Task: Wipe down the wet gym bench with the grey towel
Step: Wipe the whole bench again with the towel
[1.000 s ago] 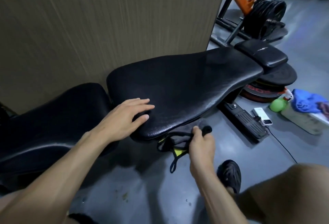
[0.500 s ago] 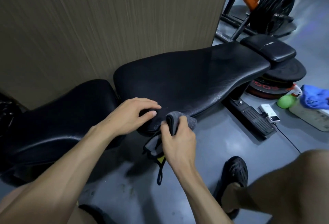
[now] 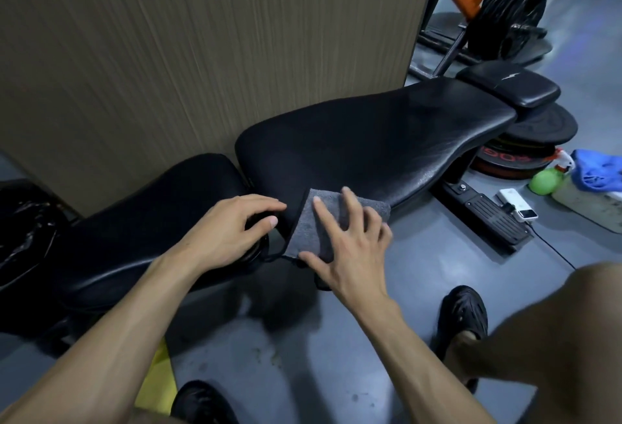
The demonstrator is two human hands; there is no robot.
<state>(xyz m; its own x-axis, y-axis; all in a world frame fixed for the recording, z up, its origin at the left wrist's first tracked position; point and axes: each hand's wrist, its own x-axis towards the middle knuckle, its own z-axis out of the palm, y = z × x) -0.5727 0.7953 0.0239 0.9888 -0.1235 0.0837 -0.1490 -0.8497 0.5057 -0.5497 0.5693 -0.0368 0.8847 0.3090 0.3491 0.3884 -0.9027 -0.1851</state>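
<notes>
On the near end of the black gym bench backrest pad (image 3: 387, 141), close to the gap between it and the seat pad (image 3: 144, 221), lies the grey towel (image 3: 314, 221) — spread flat, its near edge hanging slightly over the pad's rim. Right hand (image 3: 350, 242) rests palm-down on the towel, fingers splayed wide, not gripping; fingertips reach toward the towel's far edge. Left hand (image 3: 232, 231) sits just beside the towel at the junction of the two pads, fingers loosely curled with the tips on the upholstery; whether it pinches the towel's dark edge trim cannot be told, since the thumb area is in shadow. Backrest surface shows a dull sheen toward its far right edge — possibly moisture, though the light is poor. Bench stands against a wood-grain wall panel (image 3: 202, 53). On the grey floor to the right: stacked weight plates (image 3: 525, 151), a green ball (image 3: 545, 182), a blue cloth (image 3: 599, 167) on a pale container, a small white device (image 3: 516, 210) with a cable. A black shoe (image 3: 464, 312) is planted on the floor below the right forearm.
</notes>
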